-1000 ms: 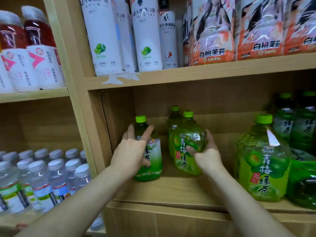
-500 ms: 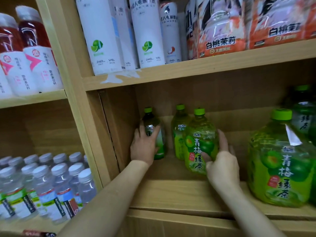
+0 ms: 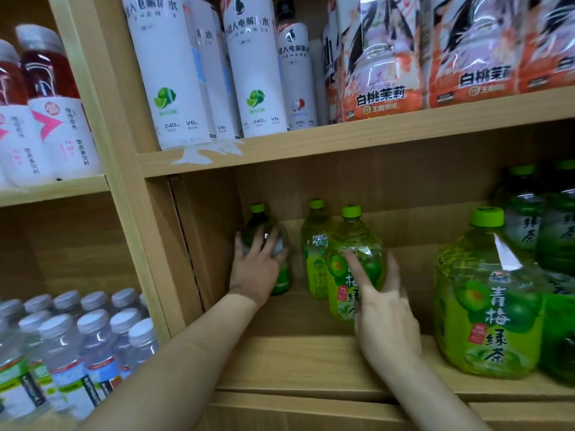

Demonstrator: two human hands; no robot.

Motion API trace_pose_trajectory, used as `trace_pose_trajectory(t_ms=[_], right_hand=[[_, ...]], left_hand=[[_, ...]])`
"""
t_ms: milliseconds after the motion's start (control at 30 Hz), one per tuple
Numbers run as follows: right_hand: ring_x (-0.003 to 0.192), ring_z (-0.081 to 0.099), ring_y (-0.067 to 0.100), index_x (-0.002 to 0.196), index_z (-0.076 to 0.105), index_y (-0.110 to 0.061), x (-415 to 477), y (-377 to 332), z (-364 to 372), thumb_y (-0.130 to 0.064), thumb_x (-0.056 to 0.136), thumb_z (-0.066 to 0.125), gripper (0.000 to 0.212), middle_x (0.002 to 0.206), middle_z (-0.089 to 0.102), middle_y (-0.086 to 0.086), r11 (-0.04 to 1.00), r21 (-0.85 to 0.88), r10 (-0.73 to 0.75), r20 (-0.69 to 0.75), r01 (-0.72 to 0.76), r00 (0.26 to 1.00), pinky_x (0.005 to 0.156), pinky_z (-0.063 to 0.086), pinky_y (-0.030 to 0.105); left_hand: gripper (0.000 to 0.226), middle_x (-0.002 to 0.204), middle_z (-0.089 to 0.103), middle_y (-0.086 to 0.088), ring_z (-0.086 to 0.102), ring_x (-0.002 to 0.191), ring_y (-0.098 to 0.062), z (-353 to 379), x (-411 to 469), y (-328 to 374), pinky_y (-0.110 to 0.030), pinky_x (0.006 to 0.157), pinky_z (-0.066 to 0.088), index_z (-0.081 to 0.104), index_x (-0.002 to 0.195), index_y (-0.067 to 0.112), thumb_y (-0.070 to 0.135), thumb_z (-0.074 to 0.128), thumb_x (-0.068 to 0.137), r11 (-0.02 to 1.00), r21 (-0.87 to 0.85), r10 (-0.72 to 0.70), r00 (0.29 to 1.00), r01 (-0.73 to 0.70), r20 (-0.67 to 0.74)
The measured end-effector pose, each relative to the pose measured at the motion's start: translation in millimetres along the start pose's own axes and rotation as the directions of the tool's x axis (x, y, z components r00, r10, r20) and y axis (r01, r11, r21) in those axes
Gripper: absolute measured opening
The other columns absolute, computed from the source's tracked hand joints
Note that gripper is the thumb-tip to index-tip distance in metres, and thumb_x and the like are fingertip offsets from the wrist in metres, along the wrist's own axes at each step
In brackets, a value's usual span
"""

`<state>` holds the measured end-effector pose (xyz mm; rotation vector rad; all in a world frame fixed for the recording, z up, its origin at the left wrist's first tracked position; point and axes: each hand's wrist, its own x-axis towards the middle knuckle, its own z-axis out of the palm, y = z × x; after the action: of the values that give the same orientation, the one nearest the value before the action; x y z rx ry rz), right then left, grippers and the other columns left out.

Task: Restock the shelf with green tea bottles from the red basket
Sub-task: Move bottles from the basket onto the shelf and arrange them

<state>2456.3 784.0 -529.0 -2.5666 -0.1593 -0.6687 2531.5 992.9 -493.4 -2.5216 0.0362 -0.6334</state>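
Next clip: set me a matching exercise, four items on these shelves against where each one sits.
Items:
1. dark green tea bottle
2. lime-label white bottles
3. water bottles
4. large plum green tea jug

Places:
A. lower left shelf
B. under the left hand, by the compartment's left wall
C. top shelf
D. right of the right hand

Pairs: 1-B, 2-C, 3-A, 4-D

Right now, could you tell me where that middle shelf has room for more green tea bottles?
Bare wooden shelf board shows between the hand-held round green plum-tea bottle and the large green-capped jug. The right end is crowded.
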Motion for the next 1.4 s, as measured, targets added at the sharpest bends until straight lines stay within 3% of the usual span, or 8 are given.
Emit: trace_pose_trajectory(t_ms=[200,300,400,533,700,967,1267,1400], right_hand=[[0.116,0.051,0.025,0.128,-0.032,-0.060,-23,2,-30,-0.021,0.090,0.052,0.100,0.159,-0.009,0.007,0.985,0.098,-0.138,-0.019,0.139,0.990,0.073,0.052,0.028],[0.085,0.053,0.006,0.142,0.005,-0.052,-49,20,-65,-0.017,0.085,0.059,0.086,0.156,0.018,0.001,0.927,0.102,-0.319,-0.295,0.362,0.901,0.059,0.047,0.018],[0.111,0.041,-0.007,0.138,0.031,-0.035,-67,58,-98,-0.012,0.082,0.063,0.069,0.140,0.039,0.001,0.923,0.161,-0.205,-0.565,0.351,0.799,0.081,0.038,0.004],[0.123,0.041,0.019,0.139,0.030,-0.026,-66,120,-118,-0.020,0.082,0.066,0.068,0.136,0.041,0.008,0.980,0.196,0.121,-0.538,-0.015,0.835,0.099,0.034,0.024],[0.136,0.030,0.033,0.144,0.009,-0.032,-63,159,-102,-0.061,0.076,0.058,0.089,0.152,0.021,0.011,0.891,0.031,0.450,-0.193,-0.453,0.872,0.103,0.038,0.051],[0.122,0.048,0.032,0.144,0.029,-0.034,-55,164,-112,-0.066,0.068,0.061,0.089,0.143,0.034,0.012,0.868,0.001,0.492,-0.127,-0.496,0.861,0.089,0.048,0.040],[0.107,0.052,0.033,0.134,0.029,-0.026,-77,144,-134,-0.070,0.061,0.058,0.090,0.118,0.042,0.010,0.884,-0.115,0.455,-0.020,-0.454,0.890,0.081,0.050,0.039],[0.107,0.055,0.035,0.130,0.027,-0.019,-61,140,-137,-0.078,0.061,0.056,0.095,0.120,0.049,0.014,0.855,-0.231,0.487,0.048,-0.465,0.872,0.083,0.047,0.040]], left_hand=[[0.067,0.160,-0.005,-0.006,-0.006,0.145,-0.032,-21,-11,6,-0.056,0.115,0.003,0.013,0.150,0.031,0.025,0.047,0.093,0.970,-0.218,-0.089,0.991,0.110,0.102],[0.065,0.153,0.022,-0.010,0.016,0.141,-0.031,-45,-29,28,-0.043,0.115,0.021,0.030,0.145,0.020,0.022,0.059,0.087,0.721,-0.676,-0.218,0.976,0.154,-0.011],[0.046,0.124,0.048,-0.011,0.046,0.115,-0.027,-77,-57,58,-0.045,0.093,0.047,0.052,0.124,0.015,0.009,0.065,0.080,0.551,-0.830,-0.313,0.898,-0.093,-0.308],[0.050,0.126,0.047,-0.005,0.047,0.115,-0.021,-118,-81,117,-0.033,0.094,0.043,0.049,0.125,0.027,0.021,0.069,0.079,0.499,-0.762,-0.140,0.829,-0.413,-0.541],[0.115,0.157,0.012,0.008,0.019,0.142,-0.013,-160,-67,184,-0.025,0.111,0.021,-0.012,0.139,0.056,0.044,0.079,0.069,0.178,-0.945,-0.020,0.959,-0.274,-0.282],[0.090,0.157,0.012,-0.002,0.046,0.125,-0.029,-156,-37,204,-0.035,0.088,0.049,0.001,0.140,0.055,0.050,0.067,0.079,0.563,-0.803,-0.013,0.970,-0.193,-0.242],[0.088,0.157,-0.013,-0.016,-0.006,0.145,-0.034,-153,-11,212,-0.047,0.113,0.025,0.000,0.149,0.039,0.031,0.063,0.088,0.653,-0.753,0.016,0.996,-0.079,-0.091],[0.065,0.152,0.020,-0.011,0.021,0.137,-0.029,-157,-58,222,-0.039,0.098,0.042,0.018,0.147,0.030,0.039,0.050,0.092,0.663,-0.719,0.002,0.962,-0.206,-0.274]])
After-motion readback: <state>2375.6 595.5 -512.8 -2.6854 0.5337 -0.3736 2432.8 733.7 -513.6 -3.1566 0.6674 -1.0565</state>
